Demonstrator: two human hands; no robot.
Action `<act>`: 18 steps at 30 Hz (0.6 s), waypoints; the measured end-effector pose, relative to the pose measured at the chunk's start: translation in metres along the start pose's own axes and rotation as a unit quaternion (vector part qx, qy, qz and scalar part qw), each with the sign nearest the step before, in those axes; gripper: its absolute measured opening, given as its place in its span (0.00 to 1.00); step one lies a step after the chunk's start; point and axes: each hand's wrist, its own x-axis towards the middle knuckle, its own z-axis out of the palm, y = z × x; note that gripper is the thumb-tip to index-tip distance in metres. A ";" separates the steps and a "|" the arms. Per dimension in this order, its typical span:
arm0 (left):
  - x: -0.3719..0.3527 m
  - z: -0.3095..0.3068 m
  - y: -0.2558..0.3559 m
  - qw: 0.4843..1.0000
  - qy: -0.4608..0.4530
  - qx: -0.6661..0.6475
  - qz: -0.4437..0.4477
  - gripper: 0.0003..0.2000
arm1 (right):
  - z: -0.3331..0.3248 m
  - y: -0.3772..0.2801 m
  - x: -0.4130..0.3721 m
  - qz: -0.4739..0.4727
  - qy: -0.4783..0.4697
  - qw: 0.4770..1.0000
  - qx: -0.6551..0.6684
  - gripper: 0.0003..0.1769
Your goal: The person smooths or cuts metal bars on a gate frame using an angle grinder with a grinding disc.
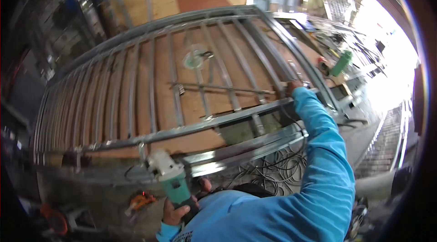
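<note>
A green angle grinder (175, 185) with a pale metal head is held near my body, its head pointing up and left beside the frame's near rail. My left hand (175, 212) is wrapped round the grinder's dark rear end. My right arm, in a blue sleeve, reaches forward to the right part of the barred metal frame (132, 92). There my right hand (293, 86) touches or is just above the near rail; its fingers are too small and blurred to make out. A thin rod (218, 87) lies across the bars, left of my right hand.
A round pale green object (194, 59) lies among the bars. Coiled cables (282, 169) are on the floor below the frame. An orange tool (140, 200) lies at the lower left. A green bottle-like object (342, 63) and scattered metal pieces are at the right.
</note>
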 end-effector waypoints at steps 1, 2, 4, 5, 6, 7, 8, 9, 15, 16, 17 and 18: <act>-0.003 -0.003 -0.015 0.999 0.017 -0.035 -0.014 0.25 | 0.009 0.005 0.009 -0.031 -0.005 0.999 -0.024 0.20; -0.005 -0.006 -0.031 0.997 0.035 -0.071 -0.027 0.24 | 0.006 0.001 0.000 0.047 0.055 0.996 0.049 0.17; -0.004 -0.004 -0.037 0.997 0.034 -0.065 -0.029 0.22 | 0.015 0.003 0.007 0.022 0.042 0.998 0.030 0.15; -0.003 0.000 -0.036 0.999 0.021 -0.045 -0.022 0.22 | 0.022 0.008 0.022 -0.011 -0.003 1.000 -0.027 0.16; -0.001 0.004 -0.034 0.999 0.007 -0.029 -0.015 0.21 | -0.046 -0.016 -0.038 0.038 -0.015 0.994 0.106 0.17; 0.000 0.008 -0.034 1.000 -0.008 -0.015 -0.010 0.20 | -0.044 -0.017 -0.040 0.031 0.020 0.995 0.093 0.17; 0.001 0.010 -0.034 1.000 -0.021 -0.002 -0.007 0.19 | -0.038 -0.020 -0.034 0.008 0.020 0.997 0.078 0.17; 0.004 0.013 -0.034 0.999 -0.035 0.011 -0.002 0.19 | -0.039 -0.021 -0.036 0.018 0.014 0.995 0.094 0.18; 0.015 0.015 -0.058 0.993 -0.094 0.061 0.042 0.16 | -0.078 -0.035 -0.093 0.070 0.045 0.974 0.213 0.18; 0.016 0.013 -0.061 0.991 -0.101 0.068 0.052 0.16 | -0.075 -0.031 -0.091 0.068 0.058 0.967 0.237 0.17; 0.013 0.001 -0.075 0.989 -0.108 0.074 0.065 0.16 | -0.070 -0.029 -0.089 0.061 0.069 0.961 0.260 0.17; 0.011 -0.020 -0.093 0.986 -0.123 0.082 0.079 0.16 | -0.065 -0.027 -0.084 0.051 0.078 0.955 0.281 0.17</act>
